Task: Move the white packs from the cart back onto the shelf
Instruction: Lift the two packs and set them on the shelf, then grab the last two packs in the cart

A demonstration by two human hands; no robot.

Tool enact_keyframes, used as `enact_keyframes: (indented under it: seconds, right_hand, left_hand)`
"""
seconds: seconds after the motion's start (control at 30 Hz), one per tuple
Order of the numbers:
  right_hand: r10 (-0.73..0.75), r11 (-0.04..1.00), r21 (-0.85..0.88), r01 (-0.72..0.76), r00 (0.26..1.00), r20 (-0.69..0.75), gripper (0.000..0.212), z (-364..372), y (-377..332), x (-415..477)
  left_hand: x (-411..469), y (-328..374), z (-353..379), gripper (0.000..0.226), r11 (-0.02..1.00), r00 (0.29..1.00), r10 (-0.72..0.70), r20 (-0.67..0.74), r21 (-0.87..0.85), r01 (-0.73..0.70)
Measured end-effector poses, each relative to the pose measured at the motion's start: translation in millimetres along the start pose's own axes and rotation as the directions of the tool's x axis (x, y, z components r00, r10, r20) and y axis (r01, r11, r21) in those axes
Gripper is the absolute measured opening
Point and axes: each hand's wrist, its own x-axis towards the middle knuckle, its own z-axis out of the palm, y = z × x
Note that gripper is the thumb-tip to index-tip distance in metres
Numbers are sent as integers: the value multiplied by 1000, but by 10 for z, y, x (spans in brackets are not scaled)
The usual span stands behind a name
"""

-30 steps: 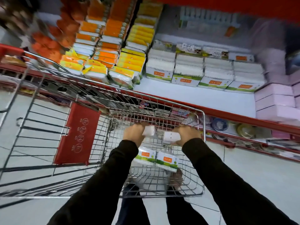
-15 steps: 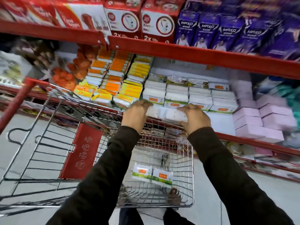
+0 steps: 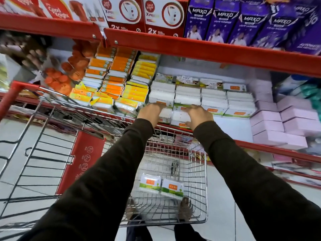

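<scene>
My left hand (image 3: 151, 112) grips a white pack (image 3: 165, 114) and my right hand (image 3: 199, 114) grips another white pack (image 3: 180, 118). Both packs are at the front edge of the white shelf board (image 3: 232, 126), just before the stacked rows of the same white packs (image 3: 213, 100). Two white packs with green and orange labels (image 3: 149, 183) (image 3: 172, 188) lie flat on the floor of the wire cart (image 3: 203, 171) below my arms.
Orange and yellow packs (image 3: 111, 87) fill the shelf to the left; pink boxes (image 3: 281, 122) stand to the right. A red shelf rail (image 3: 191, 47) with red and purple boxes runs overhead. The cart's red child-seat flap (image 3: 83, 160) and red handle (image 3: 12, 94) sit at left.
Both hands rose out of the cart with a white pack each and moved forward to the shelf's front edge. The view tilted upward, showing the upper shelf.
</scene>
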Motion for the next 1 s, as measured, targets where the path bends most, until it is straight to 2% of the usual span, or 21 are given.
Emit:
enact_keyframes:
  seconds: [0.07,0.13,0.17,0.23,0.27,0.33,0.4,0.5,0.6,0.63,0.7,0.83,0.9,1.0]
  right_hand:
    - [14,994,106,-2,994,-110,51,61,12,-105]
    - [30,975,218,29,965,-262,36,178,-5,-301]
    - [24,968,246,51,956,-293,29,267,-33,-402]
    - [-14,961,267,74,975,-220,23,557,-101,-612]
    - [-29,960,273,64,991,-129,22,706,-133,-704]
    - [-47,973,230,21,993,108,27,1058,-184,-844]
    - [-29,986,163,-28,942,335,43,1432,-212,-916]
    - [17,994,76,-72,826,563,66,1983,-250,-920]
    - [40,998,16,-67,749,662,65,2483,-285,-862]
    - [51,997,9,-77,738,673,58,2623,-295,-848]
    - [64,995,15,-101,730,680,45,2800,-314,-835]
    - [42,992,59,-110,742,669,55,2932,-331,-818]
    - [-5,992,97,-82,739,673,60,2859,-343,-820]
    - [-51,994,103,-28,724,688,49,2679,-357,-854]
  left_hand:
    - [-78,-35,66,64,998,999,42,-29,-54,-44]
    - [-238,-49,187,60,989,979,132,-156,-46,-141]
    - [-337,-47,279,56,984,960,170,-224,-15,-177]
    - [-570,-53,579,48,975,935,217,-281,18,-221]
    - [-683,-66,727,46,971,943,235,-234,17,-237]
    - [-897,-106,1081,48,975,975,223,-12,-1,-223]
    - [-1067,-156,1453,58,984,960,169,225,17,-177]
    - [-1217,-228,2000,82,987,849,65,525,94,-133]
    - [-1269,-313,2492,104,969,690,-14,724,181,-170]
    - [-1285,-334,2649,106,968,657,-35,753,189,-165]
    - [-1308,-354,2834,102,976,653,-53,756,178,-128]
    - [-1343,-381,2949,78,997,738,-54,673,75,4]
    - [-1390,-364,2809,64,999,757,-50,652,23,47]
    - [-1477,-320,2570,44,999,763,-37,645,18,33]
